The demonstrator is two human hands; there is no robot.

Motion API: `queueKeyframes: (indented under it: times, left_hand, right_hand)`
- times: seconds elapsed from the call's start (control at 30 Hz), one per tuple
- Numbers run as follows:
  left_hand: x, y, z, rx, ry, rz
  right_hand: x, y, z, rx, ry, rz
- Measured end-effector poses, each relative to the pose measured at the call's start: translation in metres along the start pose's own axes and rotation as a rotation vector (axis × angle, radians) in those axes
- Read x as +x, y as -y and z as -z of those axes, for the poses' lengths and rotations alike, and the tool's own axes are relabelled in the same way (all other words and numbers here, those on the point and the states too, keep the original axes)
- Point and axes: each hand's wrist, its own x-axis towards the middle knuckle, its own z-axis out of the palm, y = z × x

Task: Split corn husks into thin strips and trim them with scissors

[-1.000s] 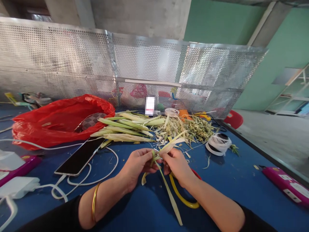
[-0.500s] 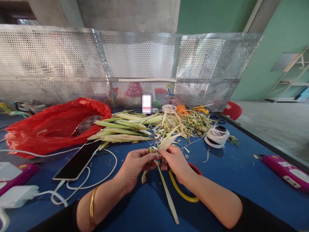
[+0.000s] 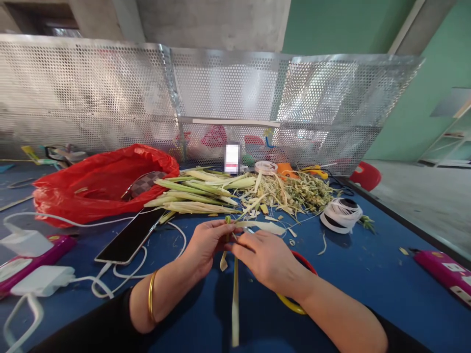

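Note:
Above the blue table, my left hand (image 3: 208,242) pinches a narrow, folded piece of plant husk (image 3: 228,219), greenish at its top. My right hand (image 3: 267,257) meets it there, fingers closed around the husk strips. One pale strip (image 3: 267,226) points right, behind my right fingers. A long pale strip (image 3: 235,304) hangs straight down between the hands, beside a short curled end (image 3: 223,263). Something small and silvery (image 3: 248,229) shows at my right fingertips; its kind is unclear. Beneath my right wrist lies a red and yellow loop (image 3: 294,303), partly hidden.
Husks (image 3: 198,196) and dried plant scraps (image 3: 305,191) lie behind my hands. A red plastic bag (image 3: 73,196) and a cabled phone (image 3: 128,238) are left. Wound white thread (image 3: 340,215) and a magenta power strip (image 3: 441,269) are right. A perforated metal screen (image 3: 224,93) stands behind.
The view has shifted left. My right hand has turned, its back now facing up more. The upper pale strip has swung down to the right; the long strip now hangs straight.

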Motion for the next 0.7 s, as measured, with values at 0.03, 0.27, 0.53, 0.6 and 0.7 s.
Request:
queueKeyframes:
  times: [0.03, 0.27, 0.53, 0.6, 0.7]
  left_hand:
    - [-0.001, 0.001, -0.001, 0.014, 0.019, 0.002]
    - [-0.012, -0.003, -0.008, 0.225, 0.225, 0.048]
    - [-0.016, -0.007, -0.010, 0.248, 0.343, 0.085]
    - [-0.016, -0.003, -0.012, 0.283, 0.321, 0.066]
    - [-0.016, 0.002, -0.014, 0.292, 0.276, 0.045]
  right_hand:
    - [0.000, 0.001, 0.001, -0.002, -0.050, 0.021]
    - [0.001, -0.005, 0.006, 0.280, -0.277, -0.455]
    - [0.002, -0.007, 0.001, 0.300, -0.081, -0.747]
    - [0.003, -0.005, 0.002, 0.318, -0.075, -0.786]
    - [0.005, -0.004, 0.002, 0.351, -0.056, -0.834]
